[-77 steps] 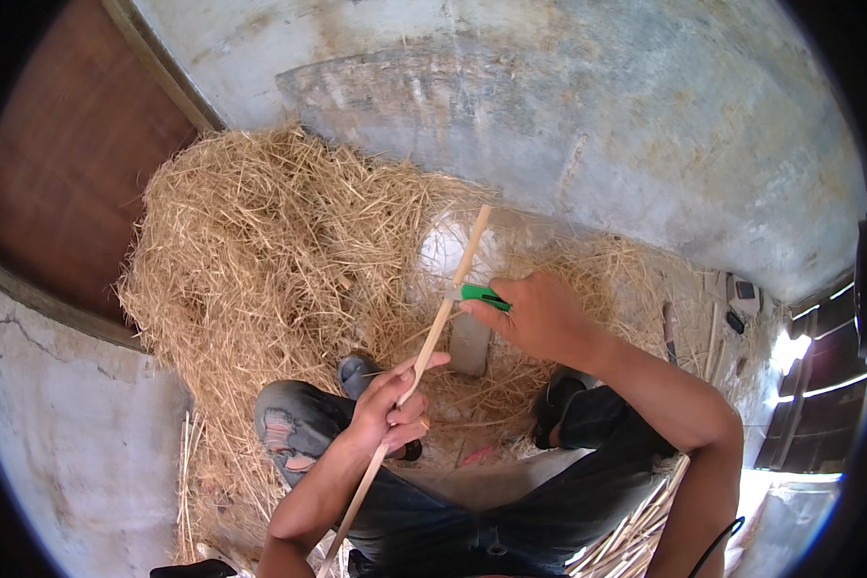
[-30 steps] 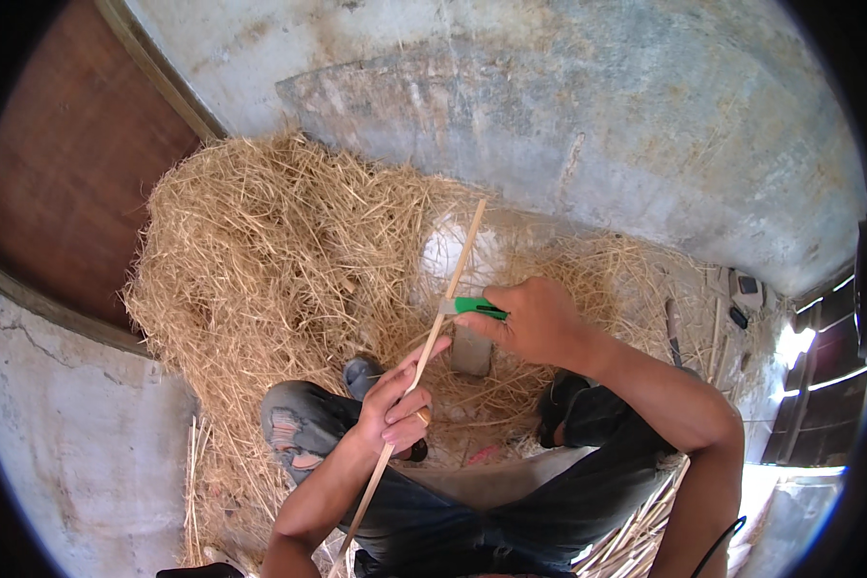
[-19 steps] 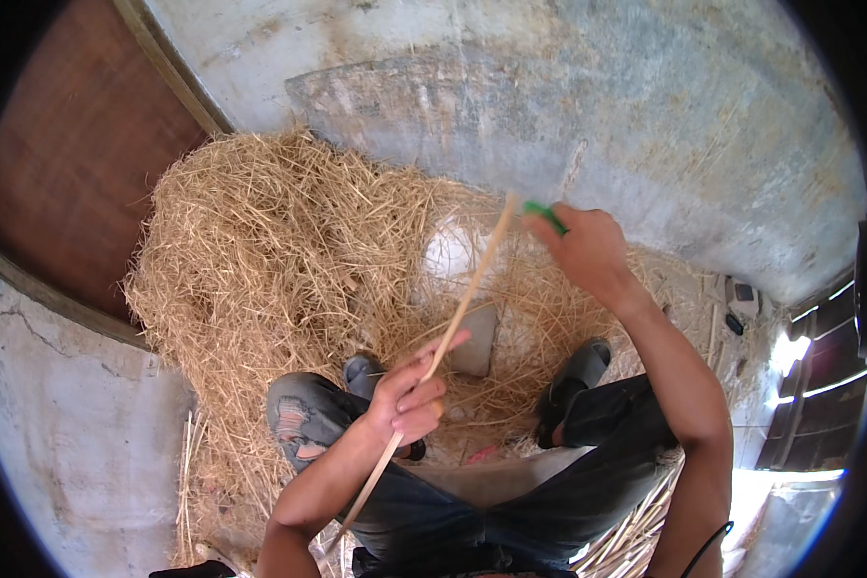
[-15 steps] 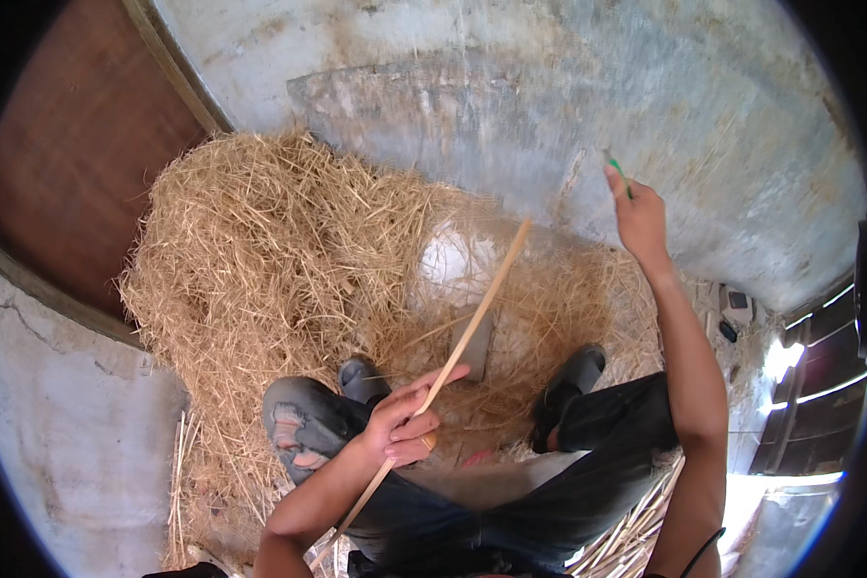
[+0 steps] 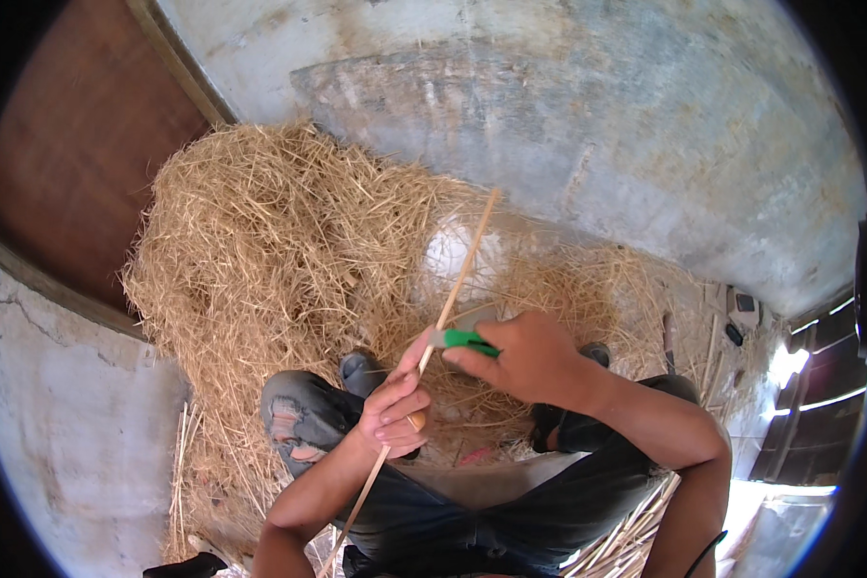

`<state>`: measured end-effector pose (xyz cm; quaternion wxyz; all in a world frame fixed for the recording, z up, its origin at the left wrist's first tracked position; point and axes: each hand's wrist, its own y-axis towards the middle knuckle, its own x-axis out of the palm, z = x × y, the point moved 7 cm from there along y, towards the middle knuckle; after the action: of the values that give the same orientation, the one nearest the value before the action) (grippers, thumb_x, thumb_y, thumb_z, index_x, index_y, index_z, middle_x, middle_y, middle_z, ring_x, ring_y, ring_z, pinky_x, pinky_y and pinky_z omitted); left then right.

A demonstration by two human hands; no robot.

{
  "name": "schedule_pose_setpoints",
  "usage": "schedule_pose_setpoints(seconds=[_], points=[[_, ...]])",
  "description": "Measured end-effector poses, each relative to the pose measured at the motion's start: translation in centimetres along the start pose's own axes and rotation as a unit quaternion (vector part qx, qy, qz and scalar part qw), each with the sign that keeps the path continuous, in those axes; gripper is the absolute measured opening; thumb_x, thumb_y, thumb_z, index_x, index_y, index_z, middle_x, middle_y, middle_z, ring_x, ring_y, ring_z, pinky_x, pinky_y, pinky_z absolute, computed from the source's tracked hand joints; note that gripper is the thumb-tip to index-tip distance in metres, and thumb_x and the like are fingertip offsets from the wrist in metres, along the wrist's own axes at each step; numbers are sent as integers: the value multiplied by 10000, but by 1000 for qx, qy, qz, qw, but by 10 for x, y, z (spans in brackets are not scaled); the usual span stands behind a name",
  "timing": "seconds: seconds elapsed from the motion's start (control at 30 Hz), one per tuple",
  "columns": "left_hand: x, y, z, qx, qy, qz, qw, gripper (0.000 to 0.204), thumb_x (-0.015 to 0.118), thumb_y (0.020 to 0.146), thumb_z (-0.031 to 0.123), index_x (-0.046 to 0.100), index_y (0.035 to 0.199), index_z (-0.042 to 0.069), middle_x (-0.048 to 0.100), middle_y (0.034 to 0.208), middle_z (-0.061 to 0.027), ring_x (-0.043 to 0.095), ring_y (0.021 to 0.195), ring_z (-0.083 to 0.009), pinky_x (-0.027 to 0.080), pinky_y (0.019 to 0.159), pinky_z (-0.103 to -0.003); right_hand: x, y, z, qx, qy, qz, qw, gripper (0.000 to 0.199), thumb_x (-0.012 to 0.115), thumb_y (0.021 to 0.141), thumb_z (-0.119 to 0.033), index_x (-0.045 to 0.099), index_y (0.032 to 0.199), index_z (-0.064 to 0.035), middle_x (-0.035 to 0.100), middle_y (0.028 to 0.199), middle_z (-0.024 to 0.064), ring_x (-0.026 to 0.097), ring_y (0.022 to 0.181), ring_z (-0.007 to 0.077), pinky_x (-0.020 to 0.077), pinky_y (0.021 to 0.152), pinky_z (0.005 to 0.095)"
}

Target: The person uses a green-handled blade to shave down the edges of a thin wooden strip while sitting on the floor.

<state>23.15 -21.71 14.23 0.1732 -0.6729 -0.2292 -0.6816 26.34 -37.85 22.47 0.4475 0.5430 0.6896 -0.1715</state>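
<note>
You are partway through working a long, thin bamboo strip [image 5: 453, 294] with a green-handled knife [image 5: 464, 339], and judging by how clean and even the upper length looks, much of that side seems already pared, while the stretch under and below your grip appears left to do. Your left hand [image 5: 395, 409] is closed around the strip about midway, holding it slanted up and away from your lap, its top end over the straw pile [image 5: 289, 250] and its lower end running down past your knee. Your right hand [image 5: 525, 356] is wrapped tight on the knife, blade end set against the strip just above your left fingers. The strip is pale tan, straight, narrow and smooth-looking, with no visible split or kink. More pale strips [image 5: 636, 535] lie by your right leg.
</note>
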Motion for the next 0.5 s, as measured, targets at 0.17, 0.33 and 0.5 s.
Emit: schedule_pose_setpoints(seconds=[0.17, 0.33, 0.5], points=[[1, 1, -4, -10, -54, -22, 998, 531, 300, 1122, 152, 205, 1617, 321, 427, 552, 31, 391, 341, -25, 355, 307, -170, -7, 5, 19, 34, -15, 43, 998, 521, 612, 981, -490, 669, 756, -24, 599, 580, 192, 625, 527, 374, 478, 498, 461], [3, 0, -10, -21, -47, -22, 998, 518, 282, 1125, 166, 201, 1620, 294, 437, 559, 28, 403, 345, -18, 372, 308, -166, -31, 14, 46, 86, -2, 72, 994, 484, 646, 968, -475, 683, 773, -34, 587, 579, 205, 613, 526, 402, 484, 506, 462], [-5, -5, -7, -23, -60, 15, 998, 594, 329, 1117, 126, 134, 1627, 359, 384, 533, 30, 336, 330, -33, 292, 292, -176, -1, -8, 1, 28, -38, -19, 999, 513, 585, 1001, -488, 701, 795, -32, 606, 586, 204, 625, 535, 398, 481, 496, 472]])
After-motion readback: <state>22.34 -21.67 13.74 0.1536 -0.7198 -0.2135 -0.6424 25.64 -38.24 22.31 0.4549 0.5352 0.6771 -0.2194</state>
